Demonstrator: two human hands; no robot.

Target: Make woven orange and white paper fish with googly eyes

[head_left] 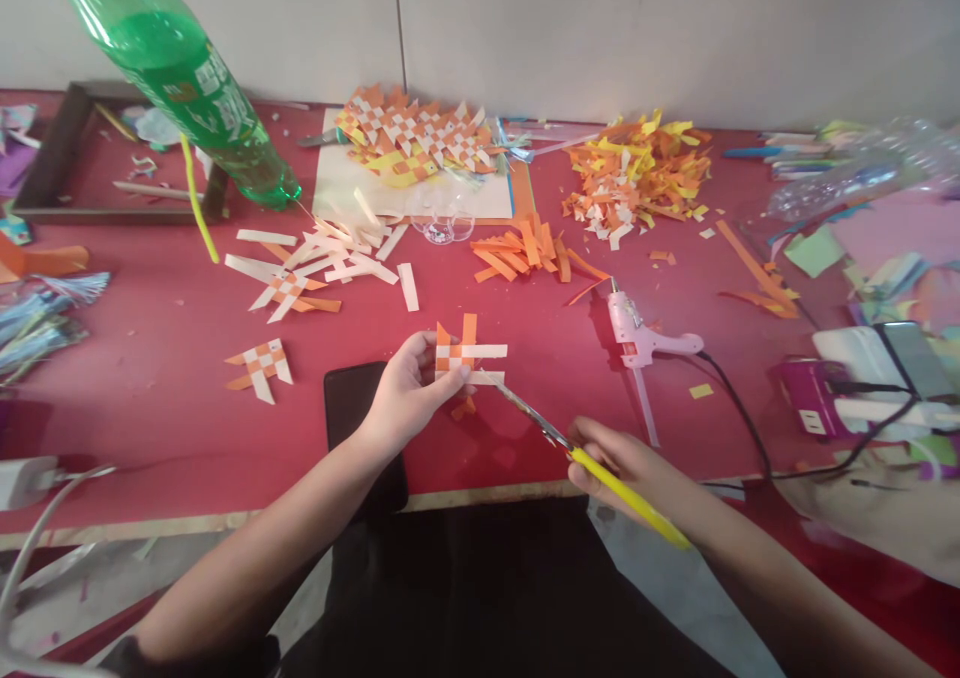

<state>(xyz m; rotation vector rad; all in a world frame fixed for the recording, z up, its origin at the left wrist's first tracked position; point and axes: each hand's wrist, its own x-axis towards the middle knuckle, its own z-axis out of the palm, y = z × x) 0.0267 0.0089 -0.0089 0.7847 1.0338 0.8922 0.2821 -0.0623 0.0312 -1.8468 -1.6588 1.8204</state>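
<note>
Near the table's front, my left hand [409, 393] pinches a small woven paper fish [454, 351] of orange and white strips, with strip ends sticking out to the right and upward. My right hand [611, 458] grips scissors [559, 436] with yellow handles. Their blade tips reach the lower white strip end, though I cannot tell whether they touch it. A black phone [352, 408] lies partly under my left wrist. Left of it rests a second woven orange-and-white piece [264, 366], and farther back another one [289, 290] with longer strip ends.
White strips [356, 248] and orange strips [525, 248] lie behind my hands. A pink glue gun [637, 333] with its cord stands on the right. Farther back are a heap of paper scraps [637, 173], finished woven pieces [420, 133], and a green bottle [202, 88] at the left.
</note>
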